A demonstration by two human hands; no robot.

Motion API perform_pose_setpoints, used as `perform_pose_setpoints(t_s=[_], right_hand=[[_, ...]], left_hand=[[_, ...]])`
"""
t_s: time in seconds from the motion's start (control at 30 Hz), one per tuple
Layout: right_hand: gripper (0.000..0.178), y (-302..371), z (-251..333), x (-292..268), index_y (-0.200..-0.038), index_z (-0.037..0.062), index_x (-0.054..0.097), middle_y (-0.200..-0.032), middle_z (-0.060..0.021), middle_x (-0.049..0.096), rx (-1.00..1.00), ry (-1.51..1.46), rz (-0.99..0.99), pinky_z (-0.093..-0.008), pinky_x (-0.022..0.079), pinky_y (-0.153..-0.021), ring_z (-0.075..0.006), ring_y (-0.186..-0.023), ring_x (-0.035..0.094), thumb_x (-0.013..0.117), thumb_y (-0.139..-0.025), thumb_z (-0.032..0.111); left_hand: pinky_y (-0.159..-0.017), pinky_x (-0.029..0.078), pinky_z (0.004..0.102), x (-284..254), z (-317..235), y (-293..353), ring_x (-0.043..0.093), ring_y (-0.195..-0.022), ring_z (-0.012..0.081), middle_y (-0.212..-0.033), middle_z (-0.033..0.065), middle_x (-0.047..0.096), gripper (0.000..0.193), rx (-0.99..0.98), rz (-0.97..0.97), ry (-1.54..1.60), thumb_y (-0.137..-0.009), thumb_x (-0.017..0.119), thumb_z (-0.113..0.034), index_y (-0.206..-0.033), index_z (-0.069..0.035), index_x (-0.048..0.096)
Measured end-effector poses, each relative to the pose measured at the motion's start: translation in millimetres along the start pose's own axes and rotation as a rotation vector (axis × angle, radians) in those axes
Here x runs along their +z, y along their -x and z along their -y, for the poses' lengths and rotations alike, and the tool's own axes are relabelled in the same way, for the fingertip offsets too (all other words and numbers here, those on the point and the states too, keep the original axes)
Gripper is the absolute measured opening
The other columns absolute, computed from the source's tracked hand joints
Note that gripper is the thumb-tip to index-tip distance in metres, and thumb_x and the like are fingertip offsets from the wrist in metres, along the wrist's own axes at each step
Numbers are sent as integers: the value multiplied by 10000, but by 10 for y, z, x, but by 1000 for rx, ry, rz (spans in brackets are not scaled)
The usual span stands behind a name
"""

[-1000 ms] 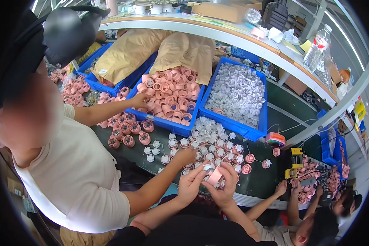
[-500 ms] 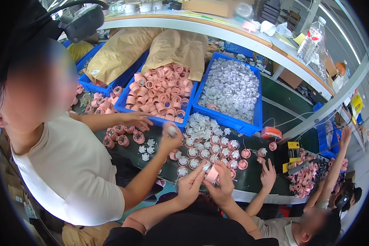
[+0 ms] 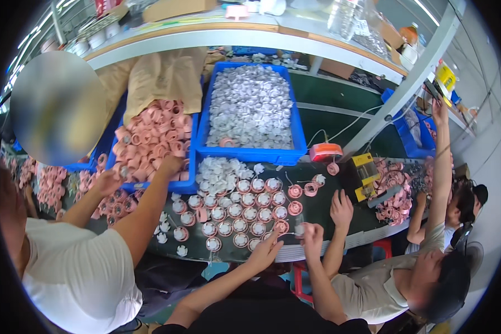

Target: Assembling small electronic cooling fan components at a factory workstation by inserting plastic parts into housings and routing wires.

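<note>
In front of my body, my right hand [image 3: 313, 240] pinches a small, blurred pinkish-white part [image 3: 299, 230] between thumb and fingers. Left of it, my left hand [image 3: 263, 255] has its fingertips pressed together on a thin white wire [image 3: 286, 234] that runs toward that part. Just beyond both hands stand rows of pink round housings [image 3: 240, 240] topped with white flower-shaped caps. Several pink housings without caps [image 3: 295, 208] sit to the right of the rows, some with wires sticking out. A heap of loose white caps [image 3: 220, 173] lies behind them.
Behind the rows stand a blue bin of white caps [image 3: 300, 146] and a blue bin of pink rings [image 3: 192, 167]. A co-worker at left [image 3: 78, 267] reaches into the pink rings. Another at right [image 3: 373, 295] has a hand [image 3: 341, 210] beside a yellow-black box [image 3: 364, 170].
My hands have moved apart, from together on a pink ring to a wire stretched between them. My view has turned right. The left co-worker's hand has gone into the pink-ring bin.
</note>
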State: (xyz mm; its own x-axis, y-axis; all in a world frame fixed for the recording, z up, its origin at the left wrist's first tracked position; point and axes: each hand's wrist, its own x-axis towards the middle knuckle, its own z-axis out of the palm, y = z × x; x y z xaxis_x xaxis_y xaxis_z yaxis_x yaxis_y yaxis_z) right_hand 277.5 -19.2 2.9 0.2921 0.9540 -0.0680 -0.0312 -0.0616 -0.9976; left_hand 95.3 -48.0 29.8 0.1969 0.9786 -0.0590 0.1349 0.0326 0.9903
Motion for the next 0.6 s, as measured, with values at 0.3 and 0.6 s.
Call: perform_pose_setpoints(t_s=[0.3, 0.6], right_hand=[[290, -530, -557, -266, -931, 27, 595, -685, -136, 603, 188, 519, 179, -320, 460, -405, -217, -488, 602, 535, -841, 295], [354, -1561, -22, 35, -1015, 132, 550, -1097, -138, 474, -240, 1259, -33, -427, 513, -619, -325, -789, 611, 671, -687, 186]], left_hand=[[-751, 469, 421, -459, 393, -646, 582, -864, 342, -975, 193, 603, 215, 305, -180, -613, -757, 578, -97, -948, 2, 594], [-782, 378, 408, -987, 629, -1586, 468, -984, 281, -1086, 102, 515, 393, 137, -429, -1098, -706, 558, -88, -1098, -60, 544]])
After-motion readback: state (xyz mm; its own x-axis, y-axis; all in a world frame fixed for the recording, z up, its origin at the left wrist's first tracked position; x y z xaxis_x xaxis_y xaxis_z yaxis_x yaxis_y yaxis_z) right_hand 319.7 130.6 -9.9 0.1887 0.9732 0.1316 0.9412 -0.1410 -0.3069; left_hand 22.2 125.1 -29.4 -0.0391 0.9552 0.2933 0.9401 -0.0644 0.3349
